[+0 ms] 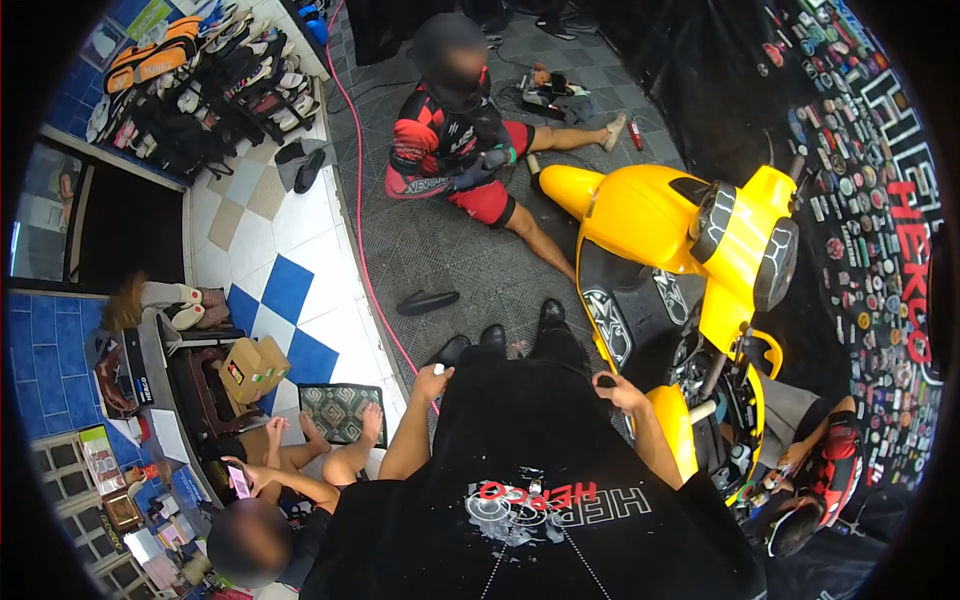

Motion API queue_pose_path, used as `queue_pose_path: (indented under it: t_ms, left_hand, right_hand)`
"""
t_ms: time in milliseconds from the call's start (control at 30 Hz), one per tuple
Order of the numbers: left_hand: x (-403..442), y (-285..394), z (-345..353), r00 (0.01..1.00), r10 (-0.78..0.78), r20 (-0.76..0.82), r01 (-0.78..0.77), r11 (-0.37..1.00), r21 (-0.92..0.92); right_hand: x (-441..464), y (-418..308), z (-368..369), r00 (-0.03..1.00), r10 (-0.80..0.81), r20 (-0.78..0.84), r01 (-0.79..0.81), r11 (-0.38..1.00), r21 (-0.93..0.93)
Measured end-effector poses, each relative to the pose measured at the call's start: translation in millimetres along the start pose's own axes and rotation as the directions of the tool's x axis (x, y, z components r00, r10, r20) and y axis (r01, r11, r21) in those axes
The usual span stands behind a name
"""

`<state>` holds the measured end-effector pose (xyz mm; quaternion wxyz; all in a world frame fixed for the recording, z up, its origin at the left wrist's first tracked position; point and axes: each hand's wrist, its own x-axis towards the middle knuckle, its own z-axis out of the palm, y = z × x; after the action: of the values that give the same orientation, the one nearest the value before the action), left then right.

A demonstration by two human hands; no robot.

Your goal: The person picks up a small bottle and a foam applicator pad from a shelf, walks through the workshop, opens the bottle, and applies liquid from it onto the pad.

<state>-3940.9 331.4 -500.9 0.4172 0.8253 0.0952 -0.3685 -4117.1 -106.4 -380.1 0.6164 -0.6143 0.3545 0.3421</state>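
Note:
My left hand (431, 384) is at the left side of my black apron, its fingers closed around a small white object (438, 369) too small to name. On the other side, my right hand (626, 394) is closed on a small dark, round-ended object (606, 381); its kind does not show. Close to that hand is a yellow scooter (640, 220), with its seat end pointing away to the right. My black apron (520, 430) has white smears over its lettering.
A person (450, 145) sits on the grey mat beside the scooter. Another person (835, 450) crouches at its lower right. At lower left, someone (290, 490) holds a phone (238, 481). A pink hose (362, 220) runs along the mat edge; a black shoe-like item (428, 302) lies ahead.

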Motion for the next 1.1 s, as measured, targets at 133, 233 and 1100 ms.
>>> queue_pose_path:
  t_ms: [133, 233, 1100]
  left_hand:
    - [0.4, -3.4, 0.1, 1.0, -0.012, 0.026, 0.013, 1.0, -0.012]
    - [-0.4, -7.7, 1.1, 0.999, 0.035, 0.032, -0.039, 0.99, 0.133]
    - [17.1, -12.6, 14.4, 0.996, 0.055, 0.076, -0.062, 0.993, 0.104]
  right_hand:
    - [-20.5, 50.0, -4.9, 0.954, 0.232, 0.191, -0.291, 0.875, 0.388]
    - [-43.4, 47.1, 1.9, 0.93, 0.22, 0.295, -0.335, 0.838, 0.431]
    - [-33.8, 44.0, 60.8, 0.863, -0.12, -0.49, 0.383, 0.788, 0.482]
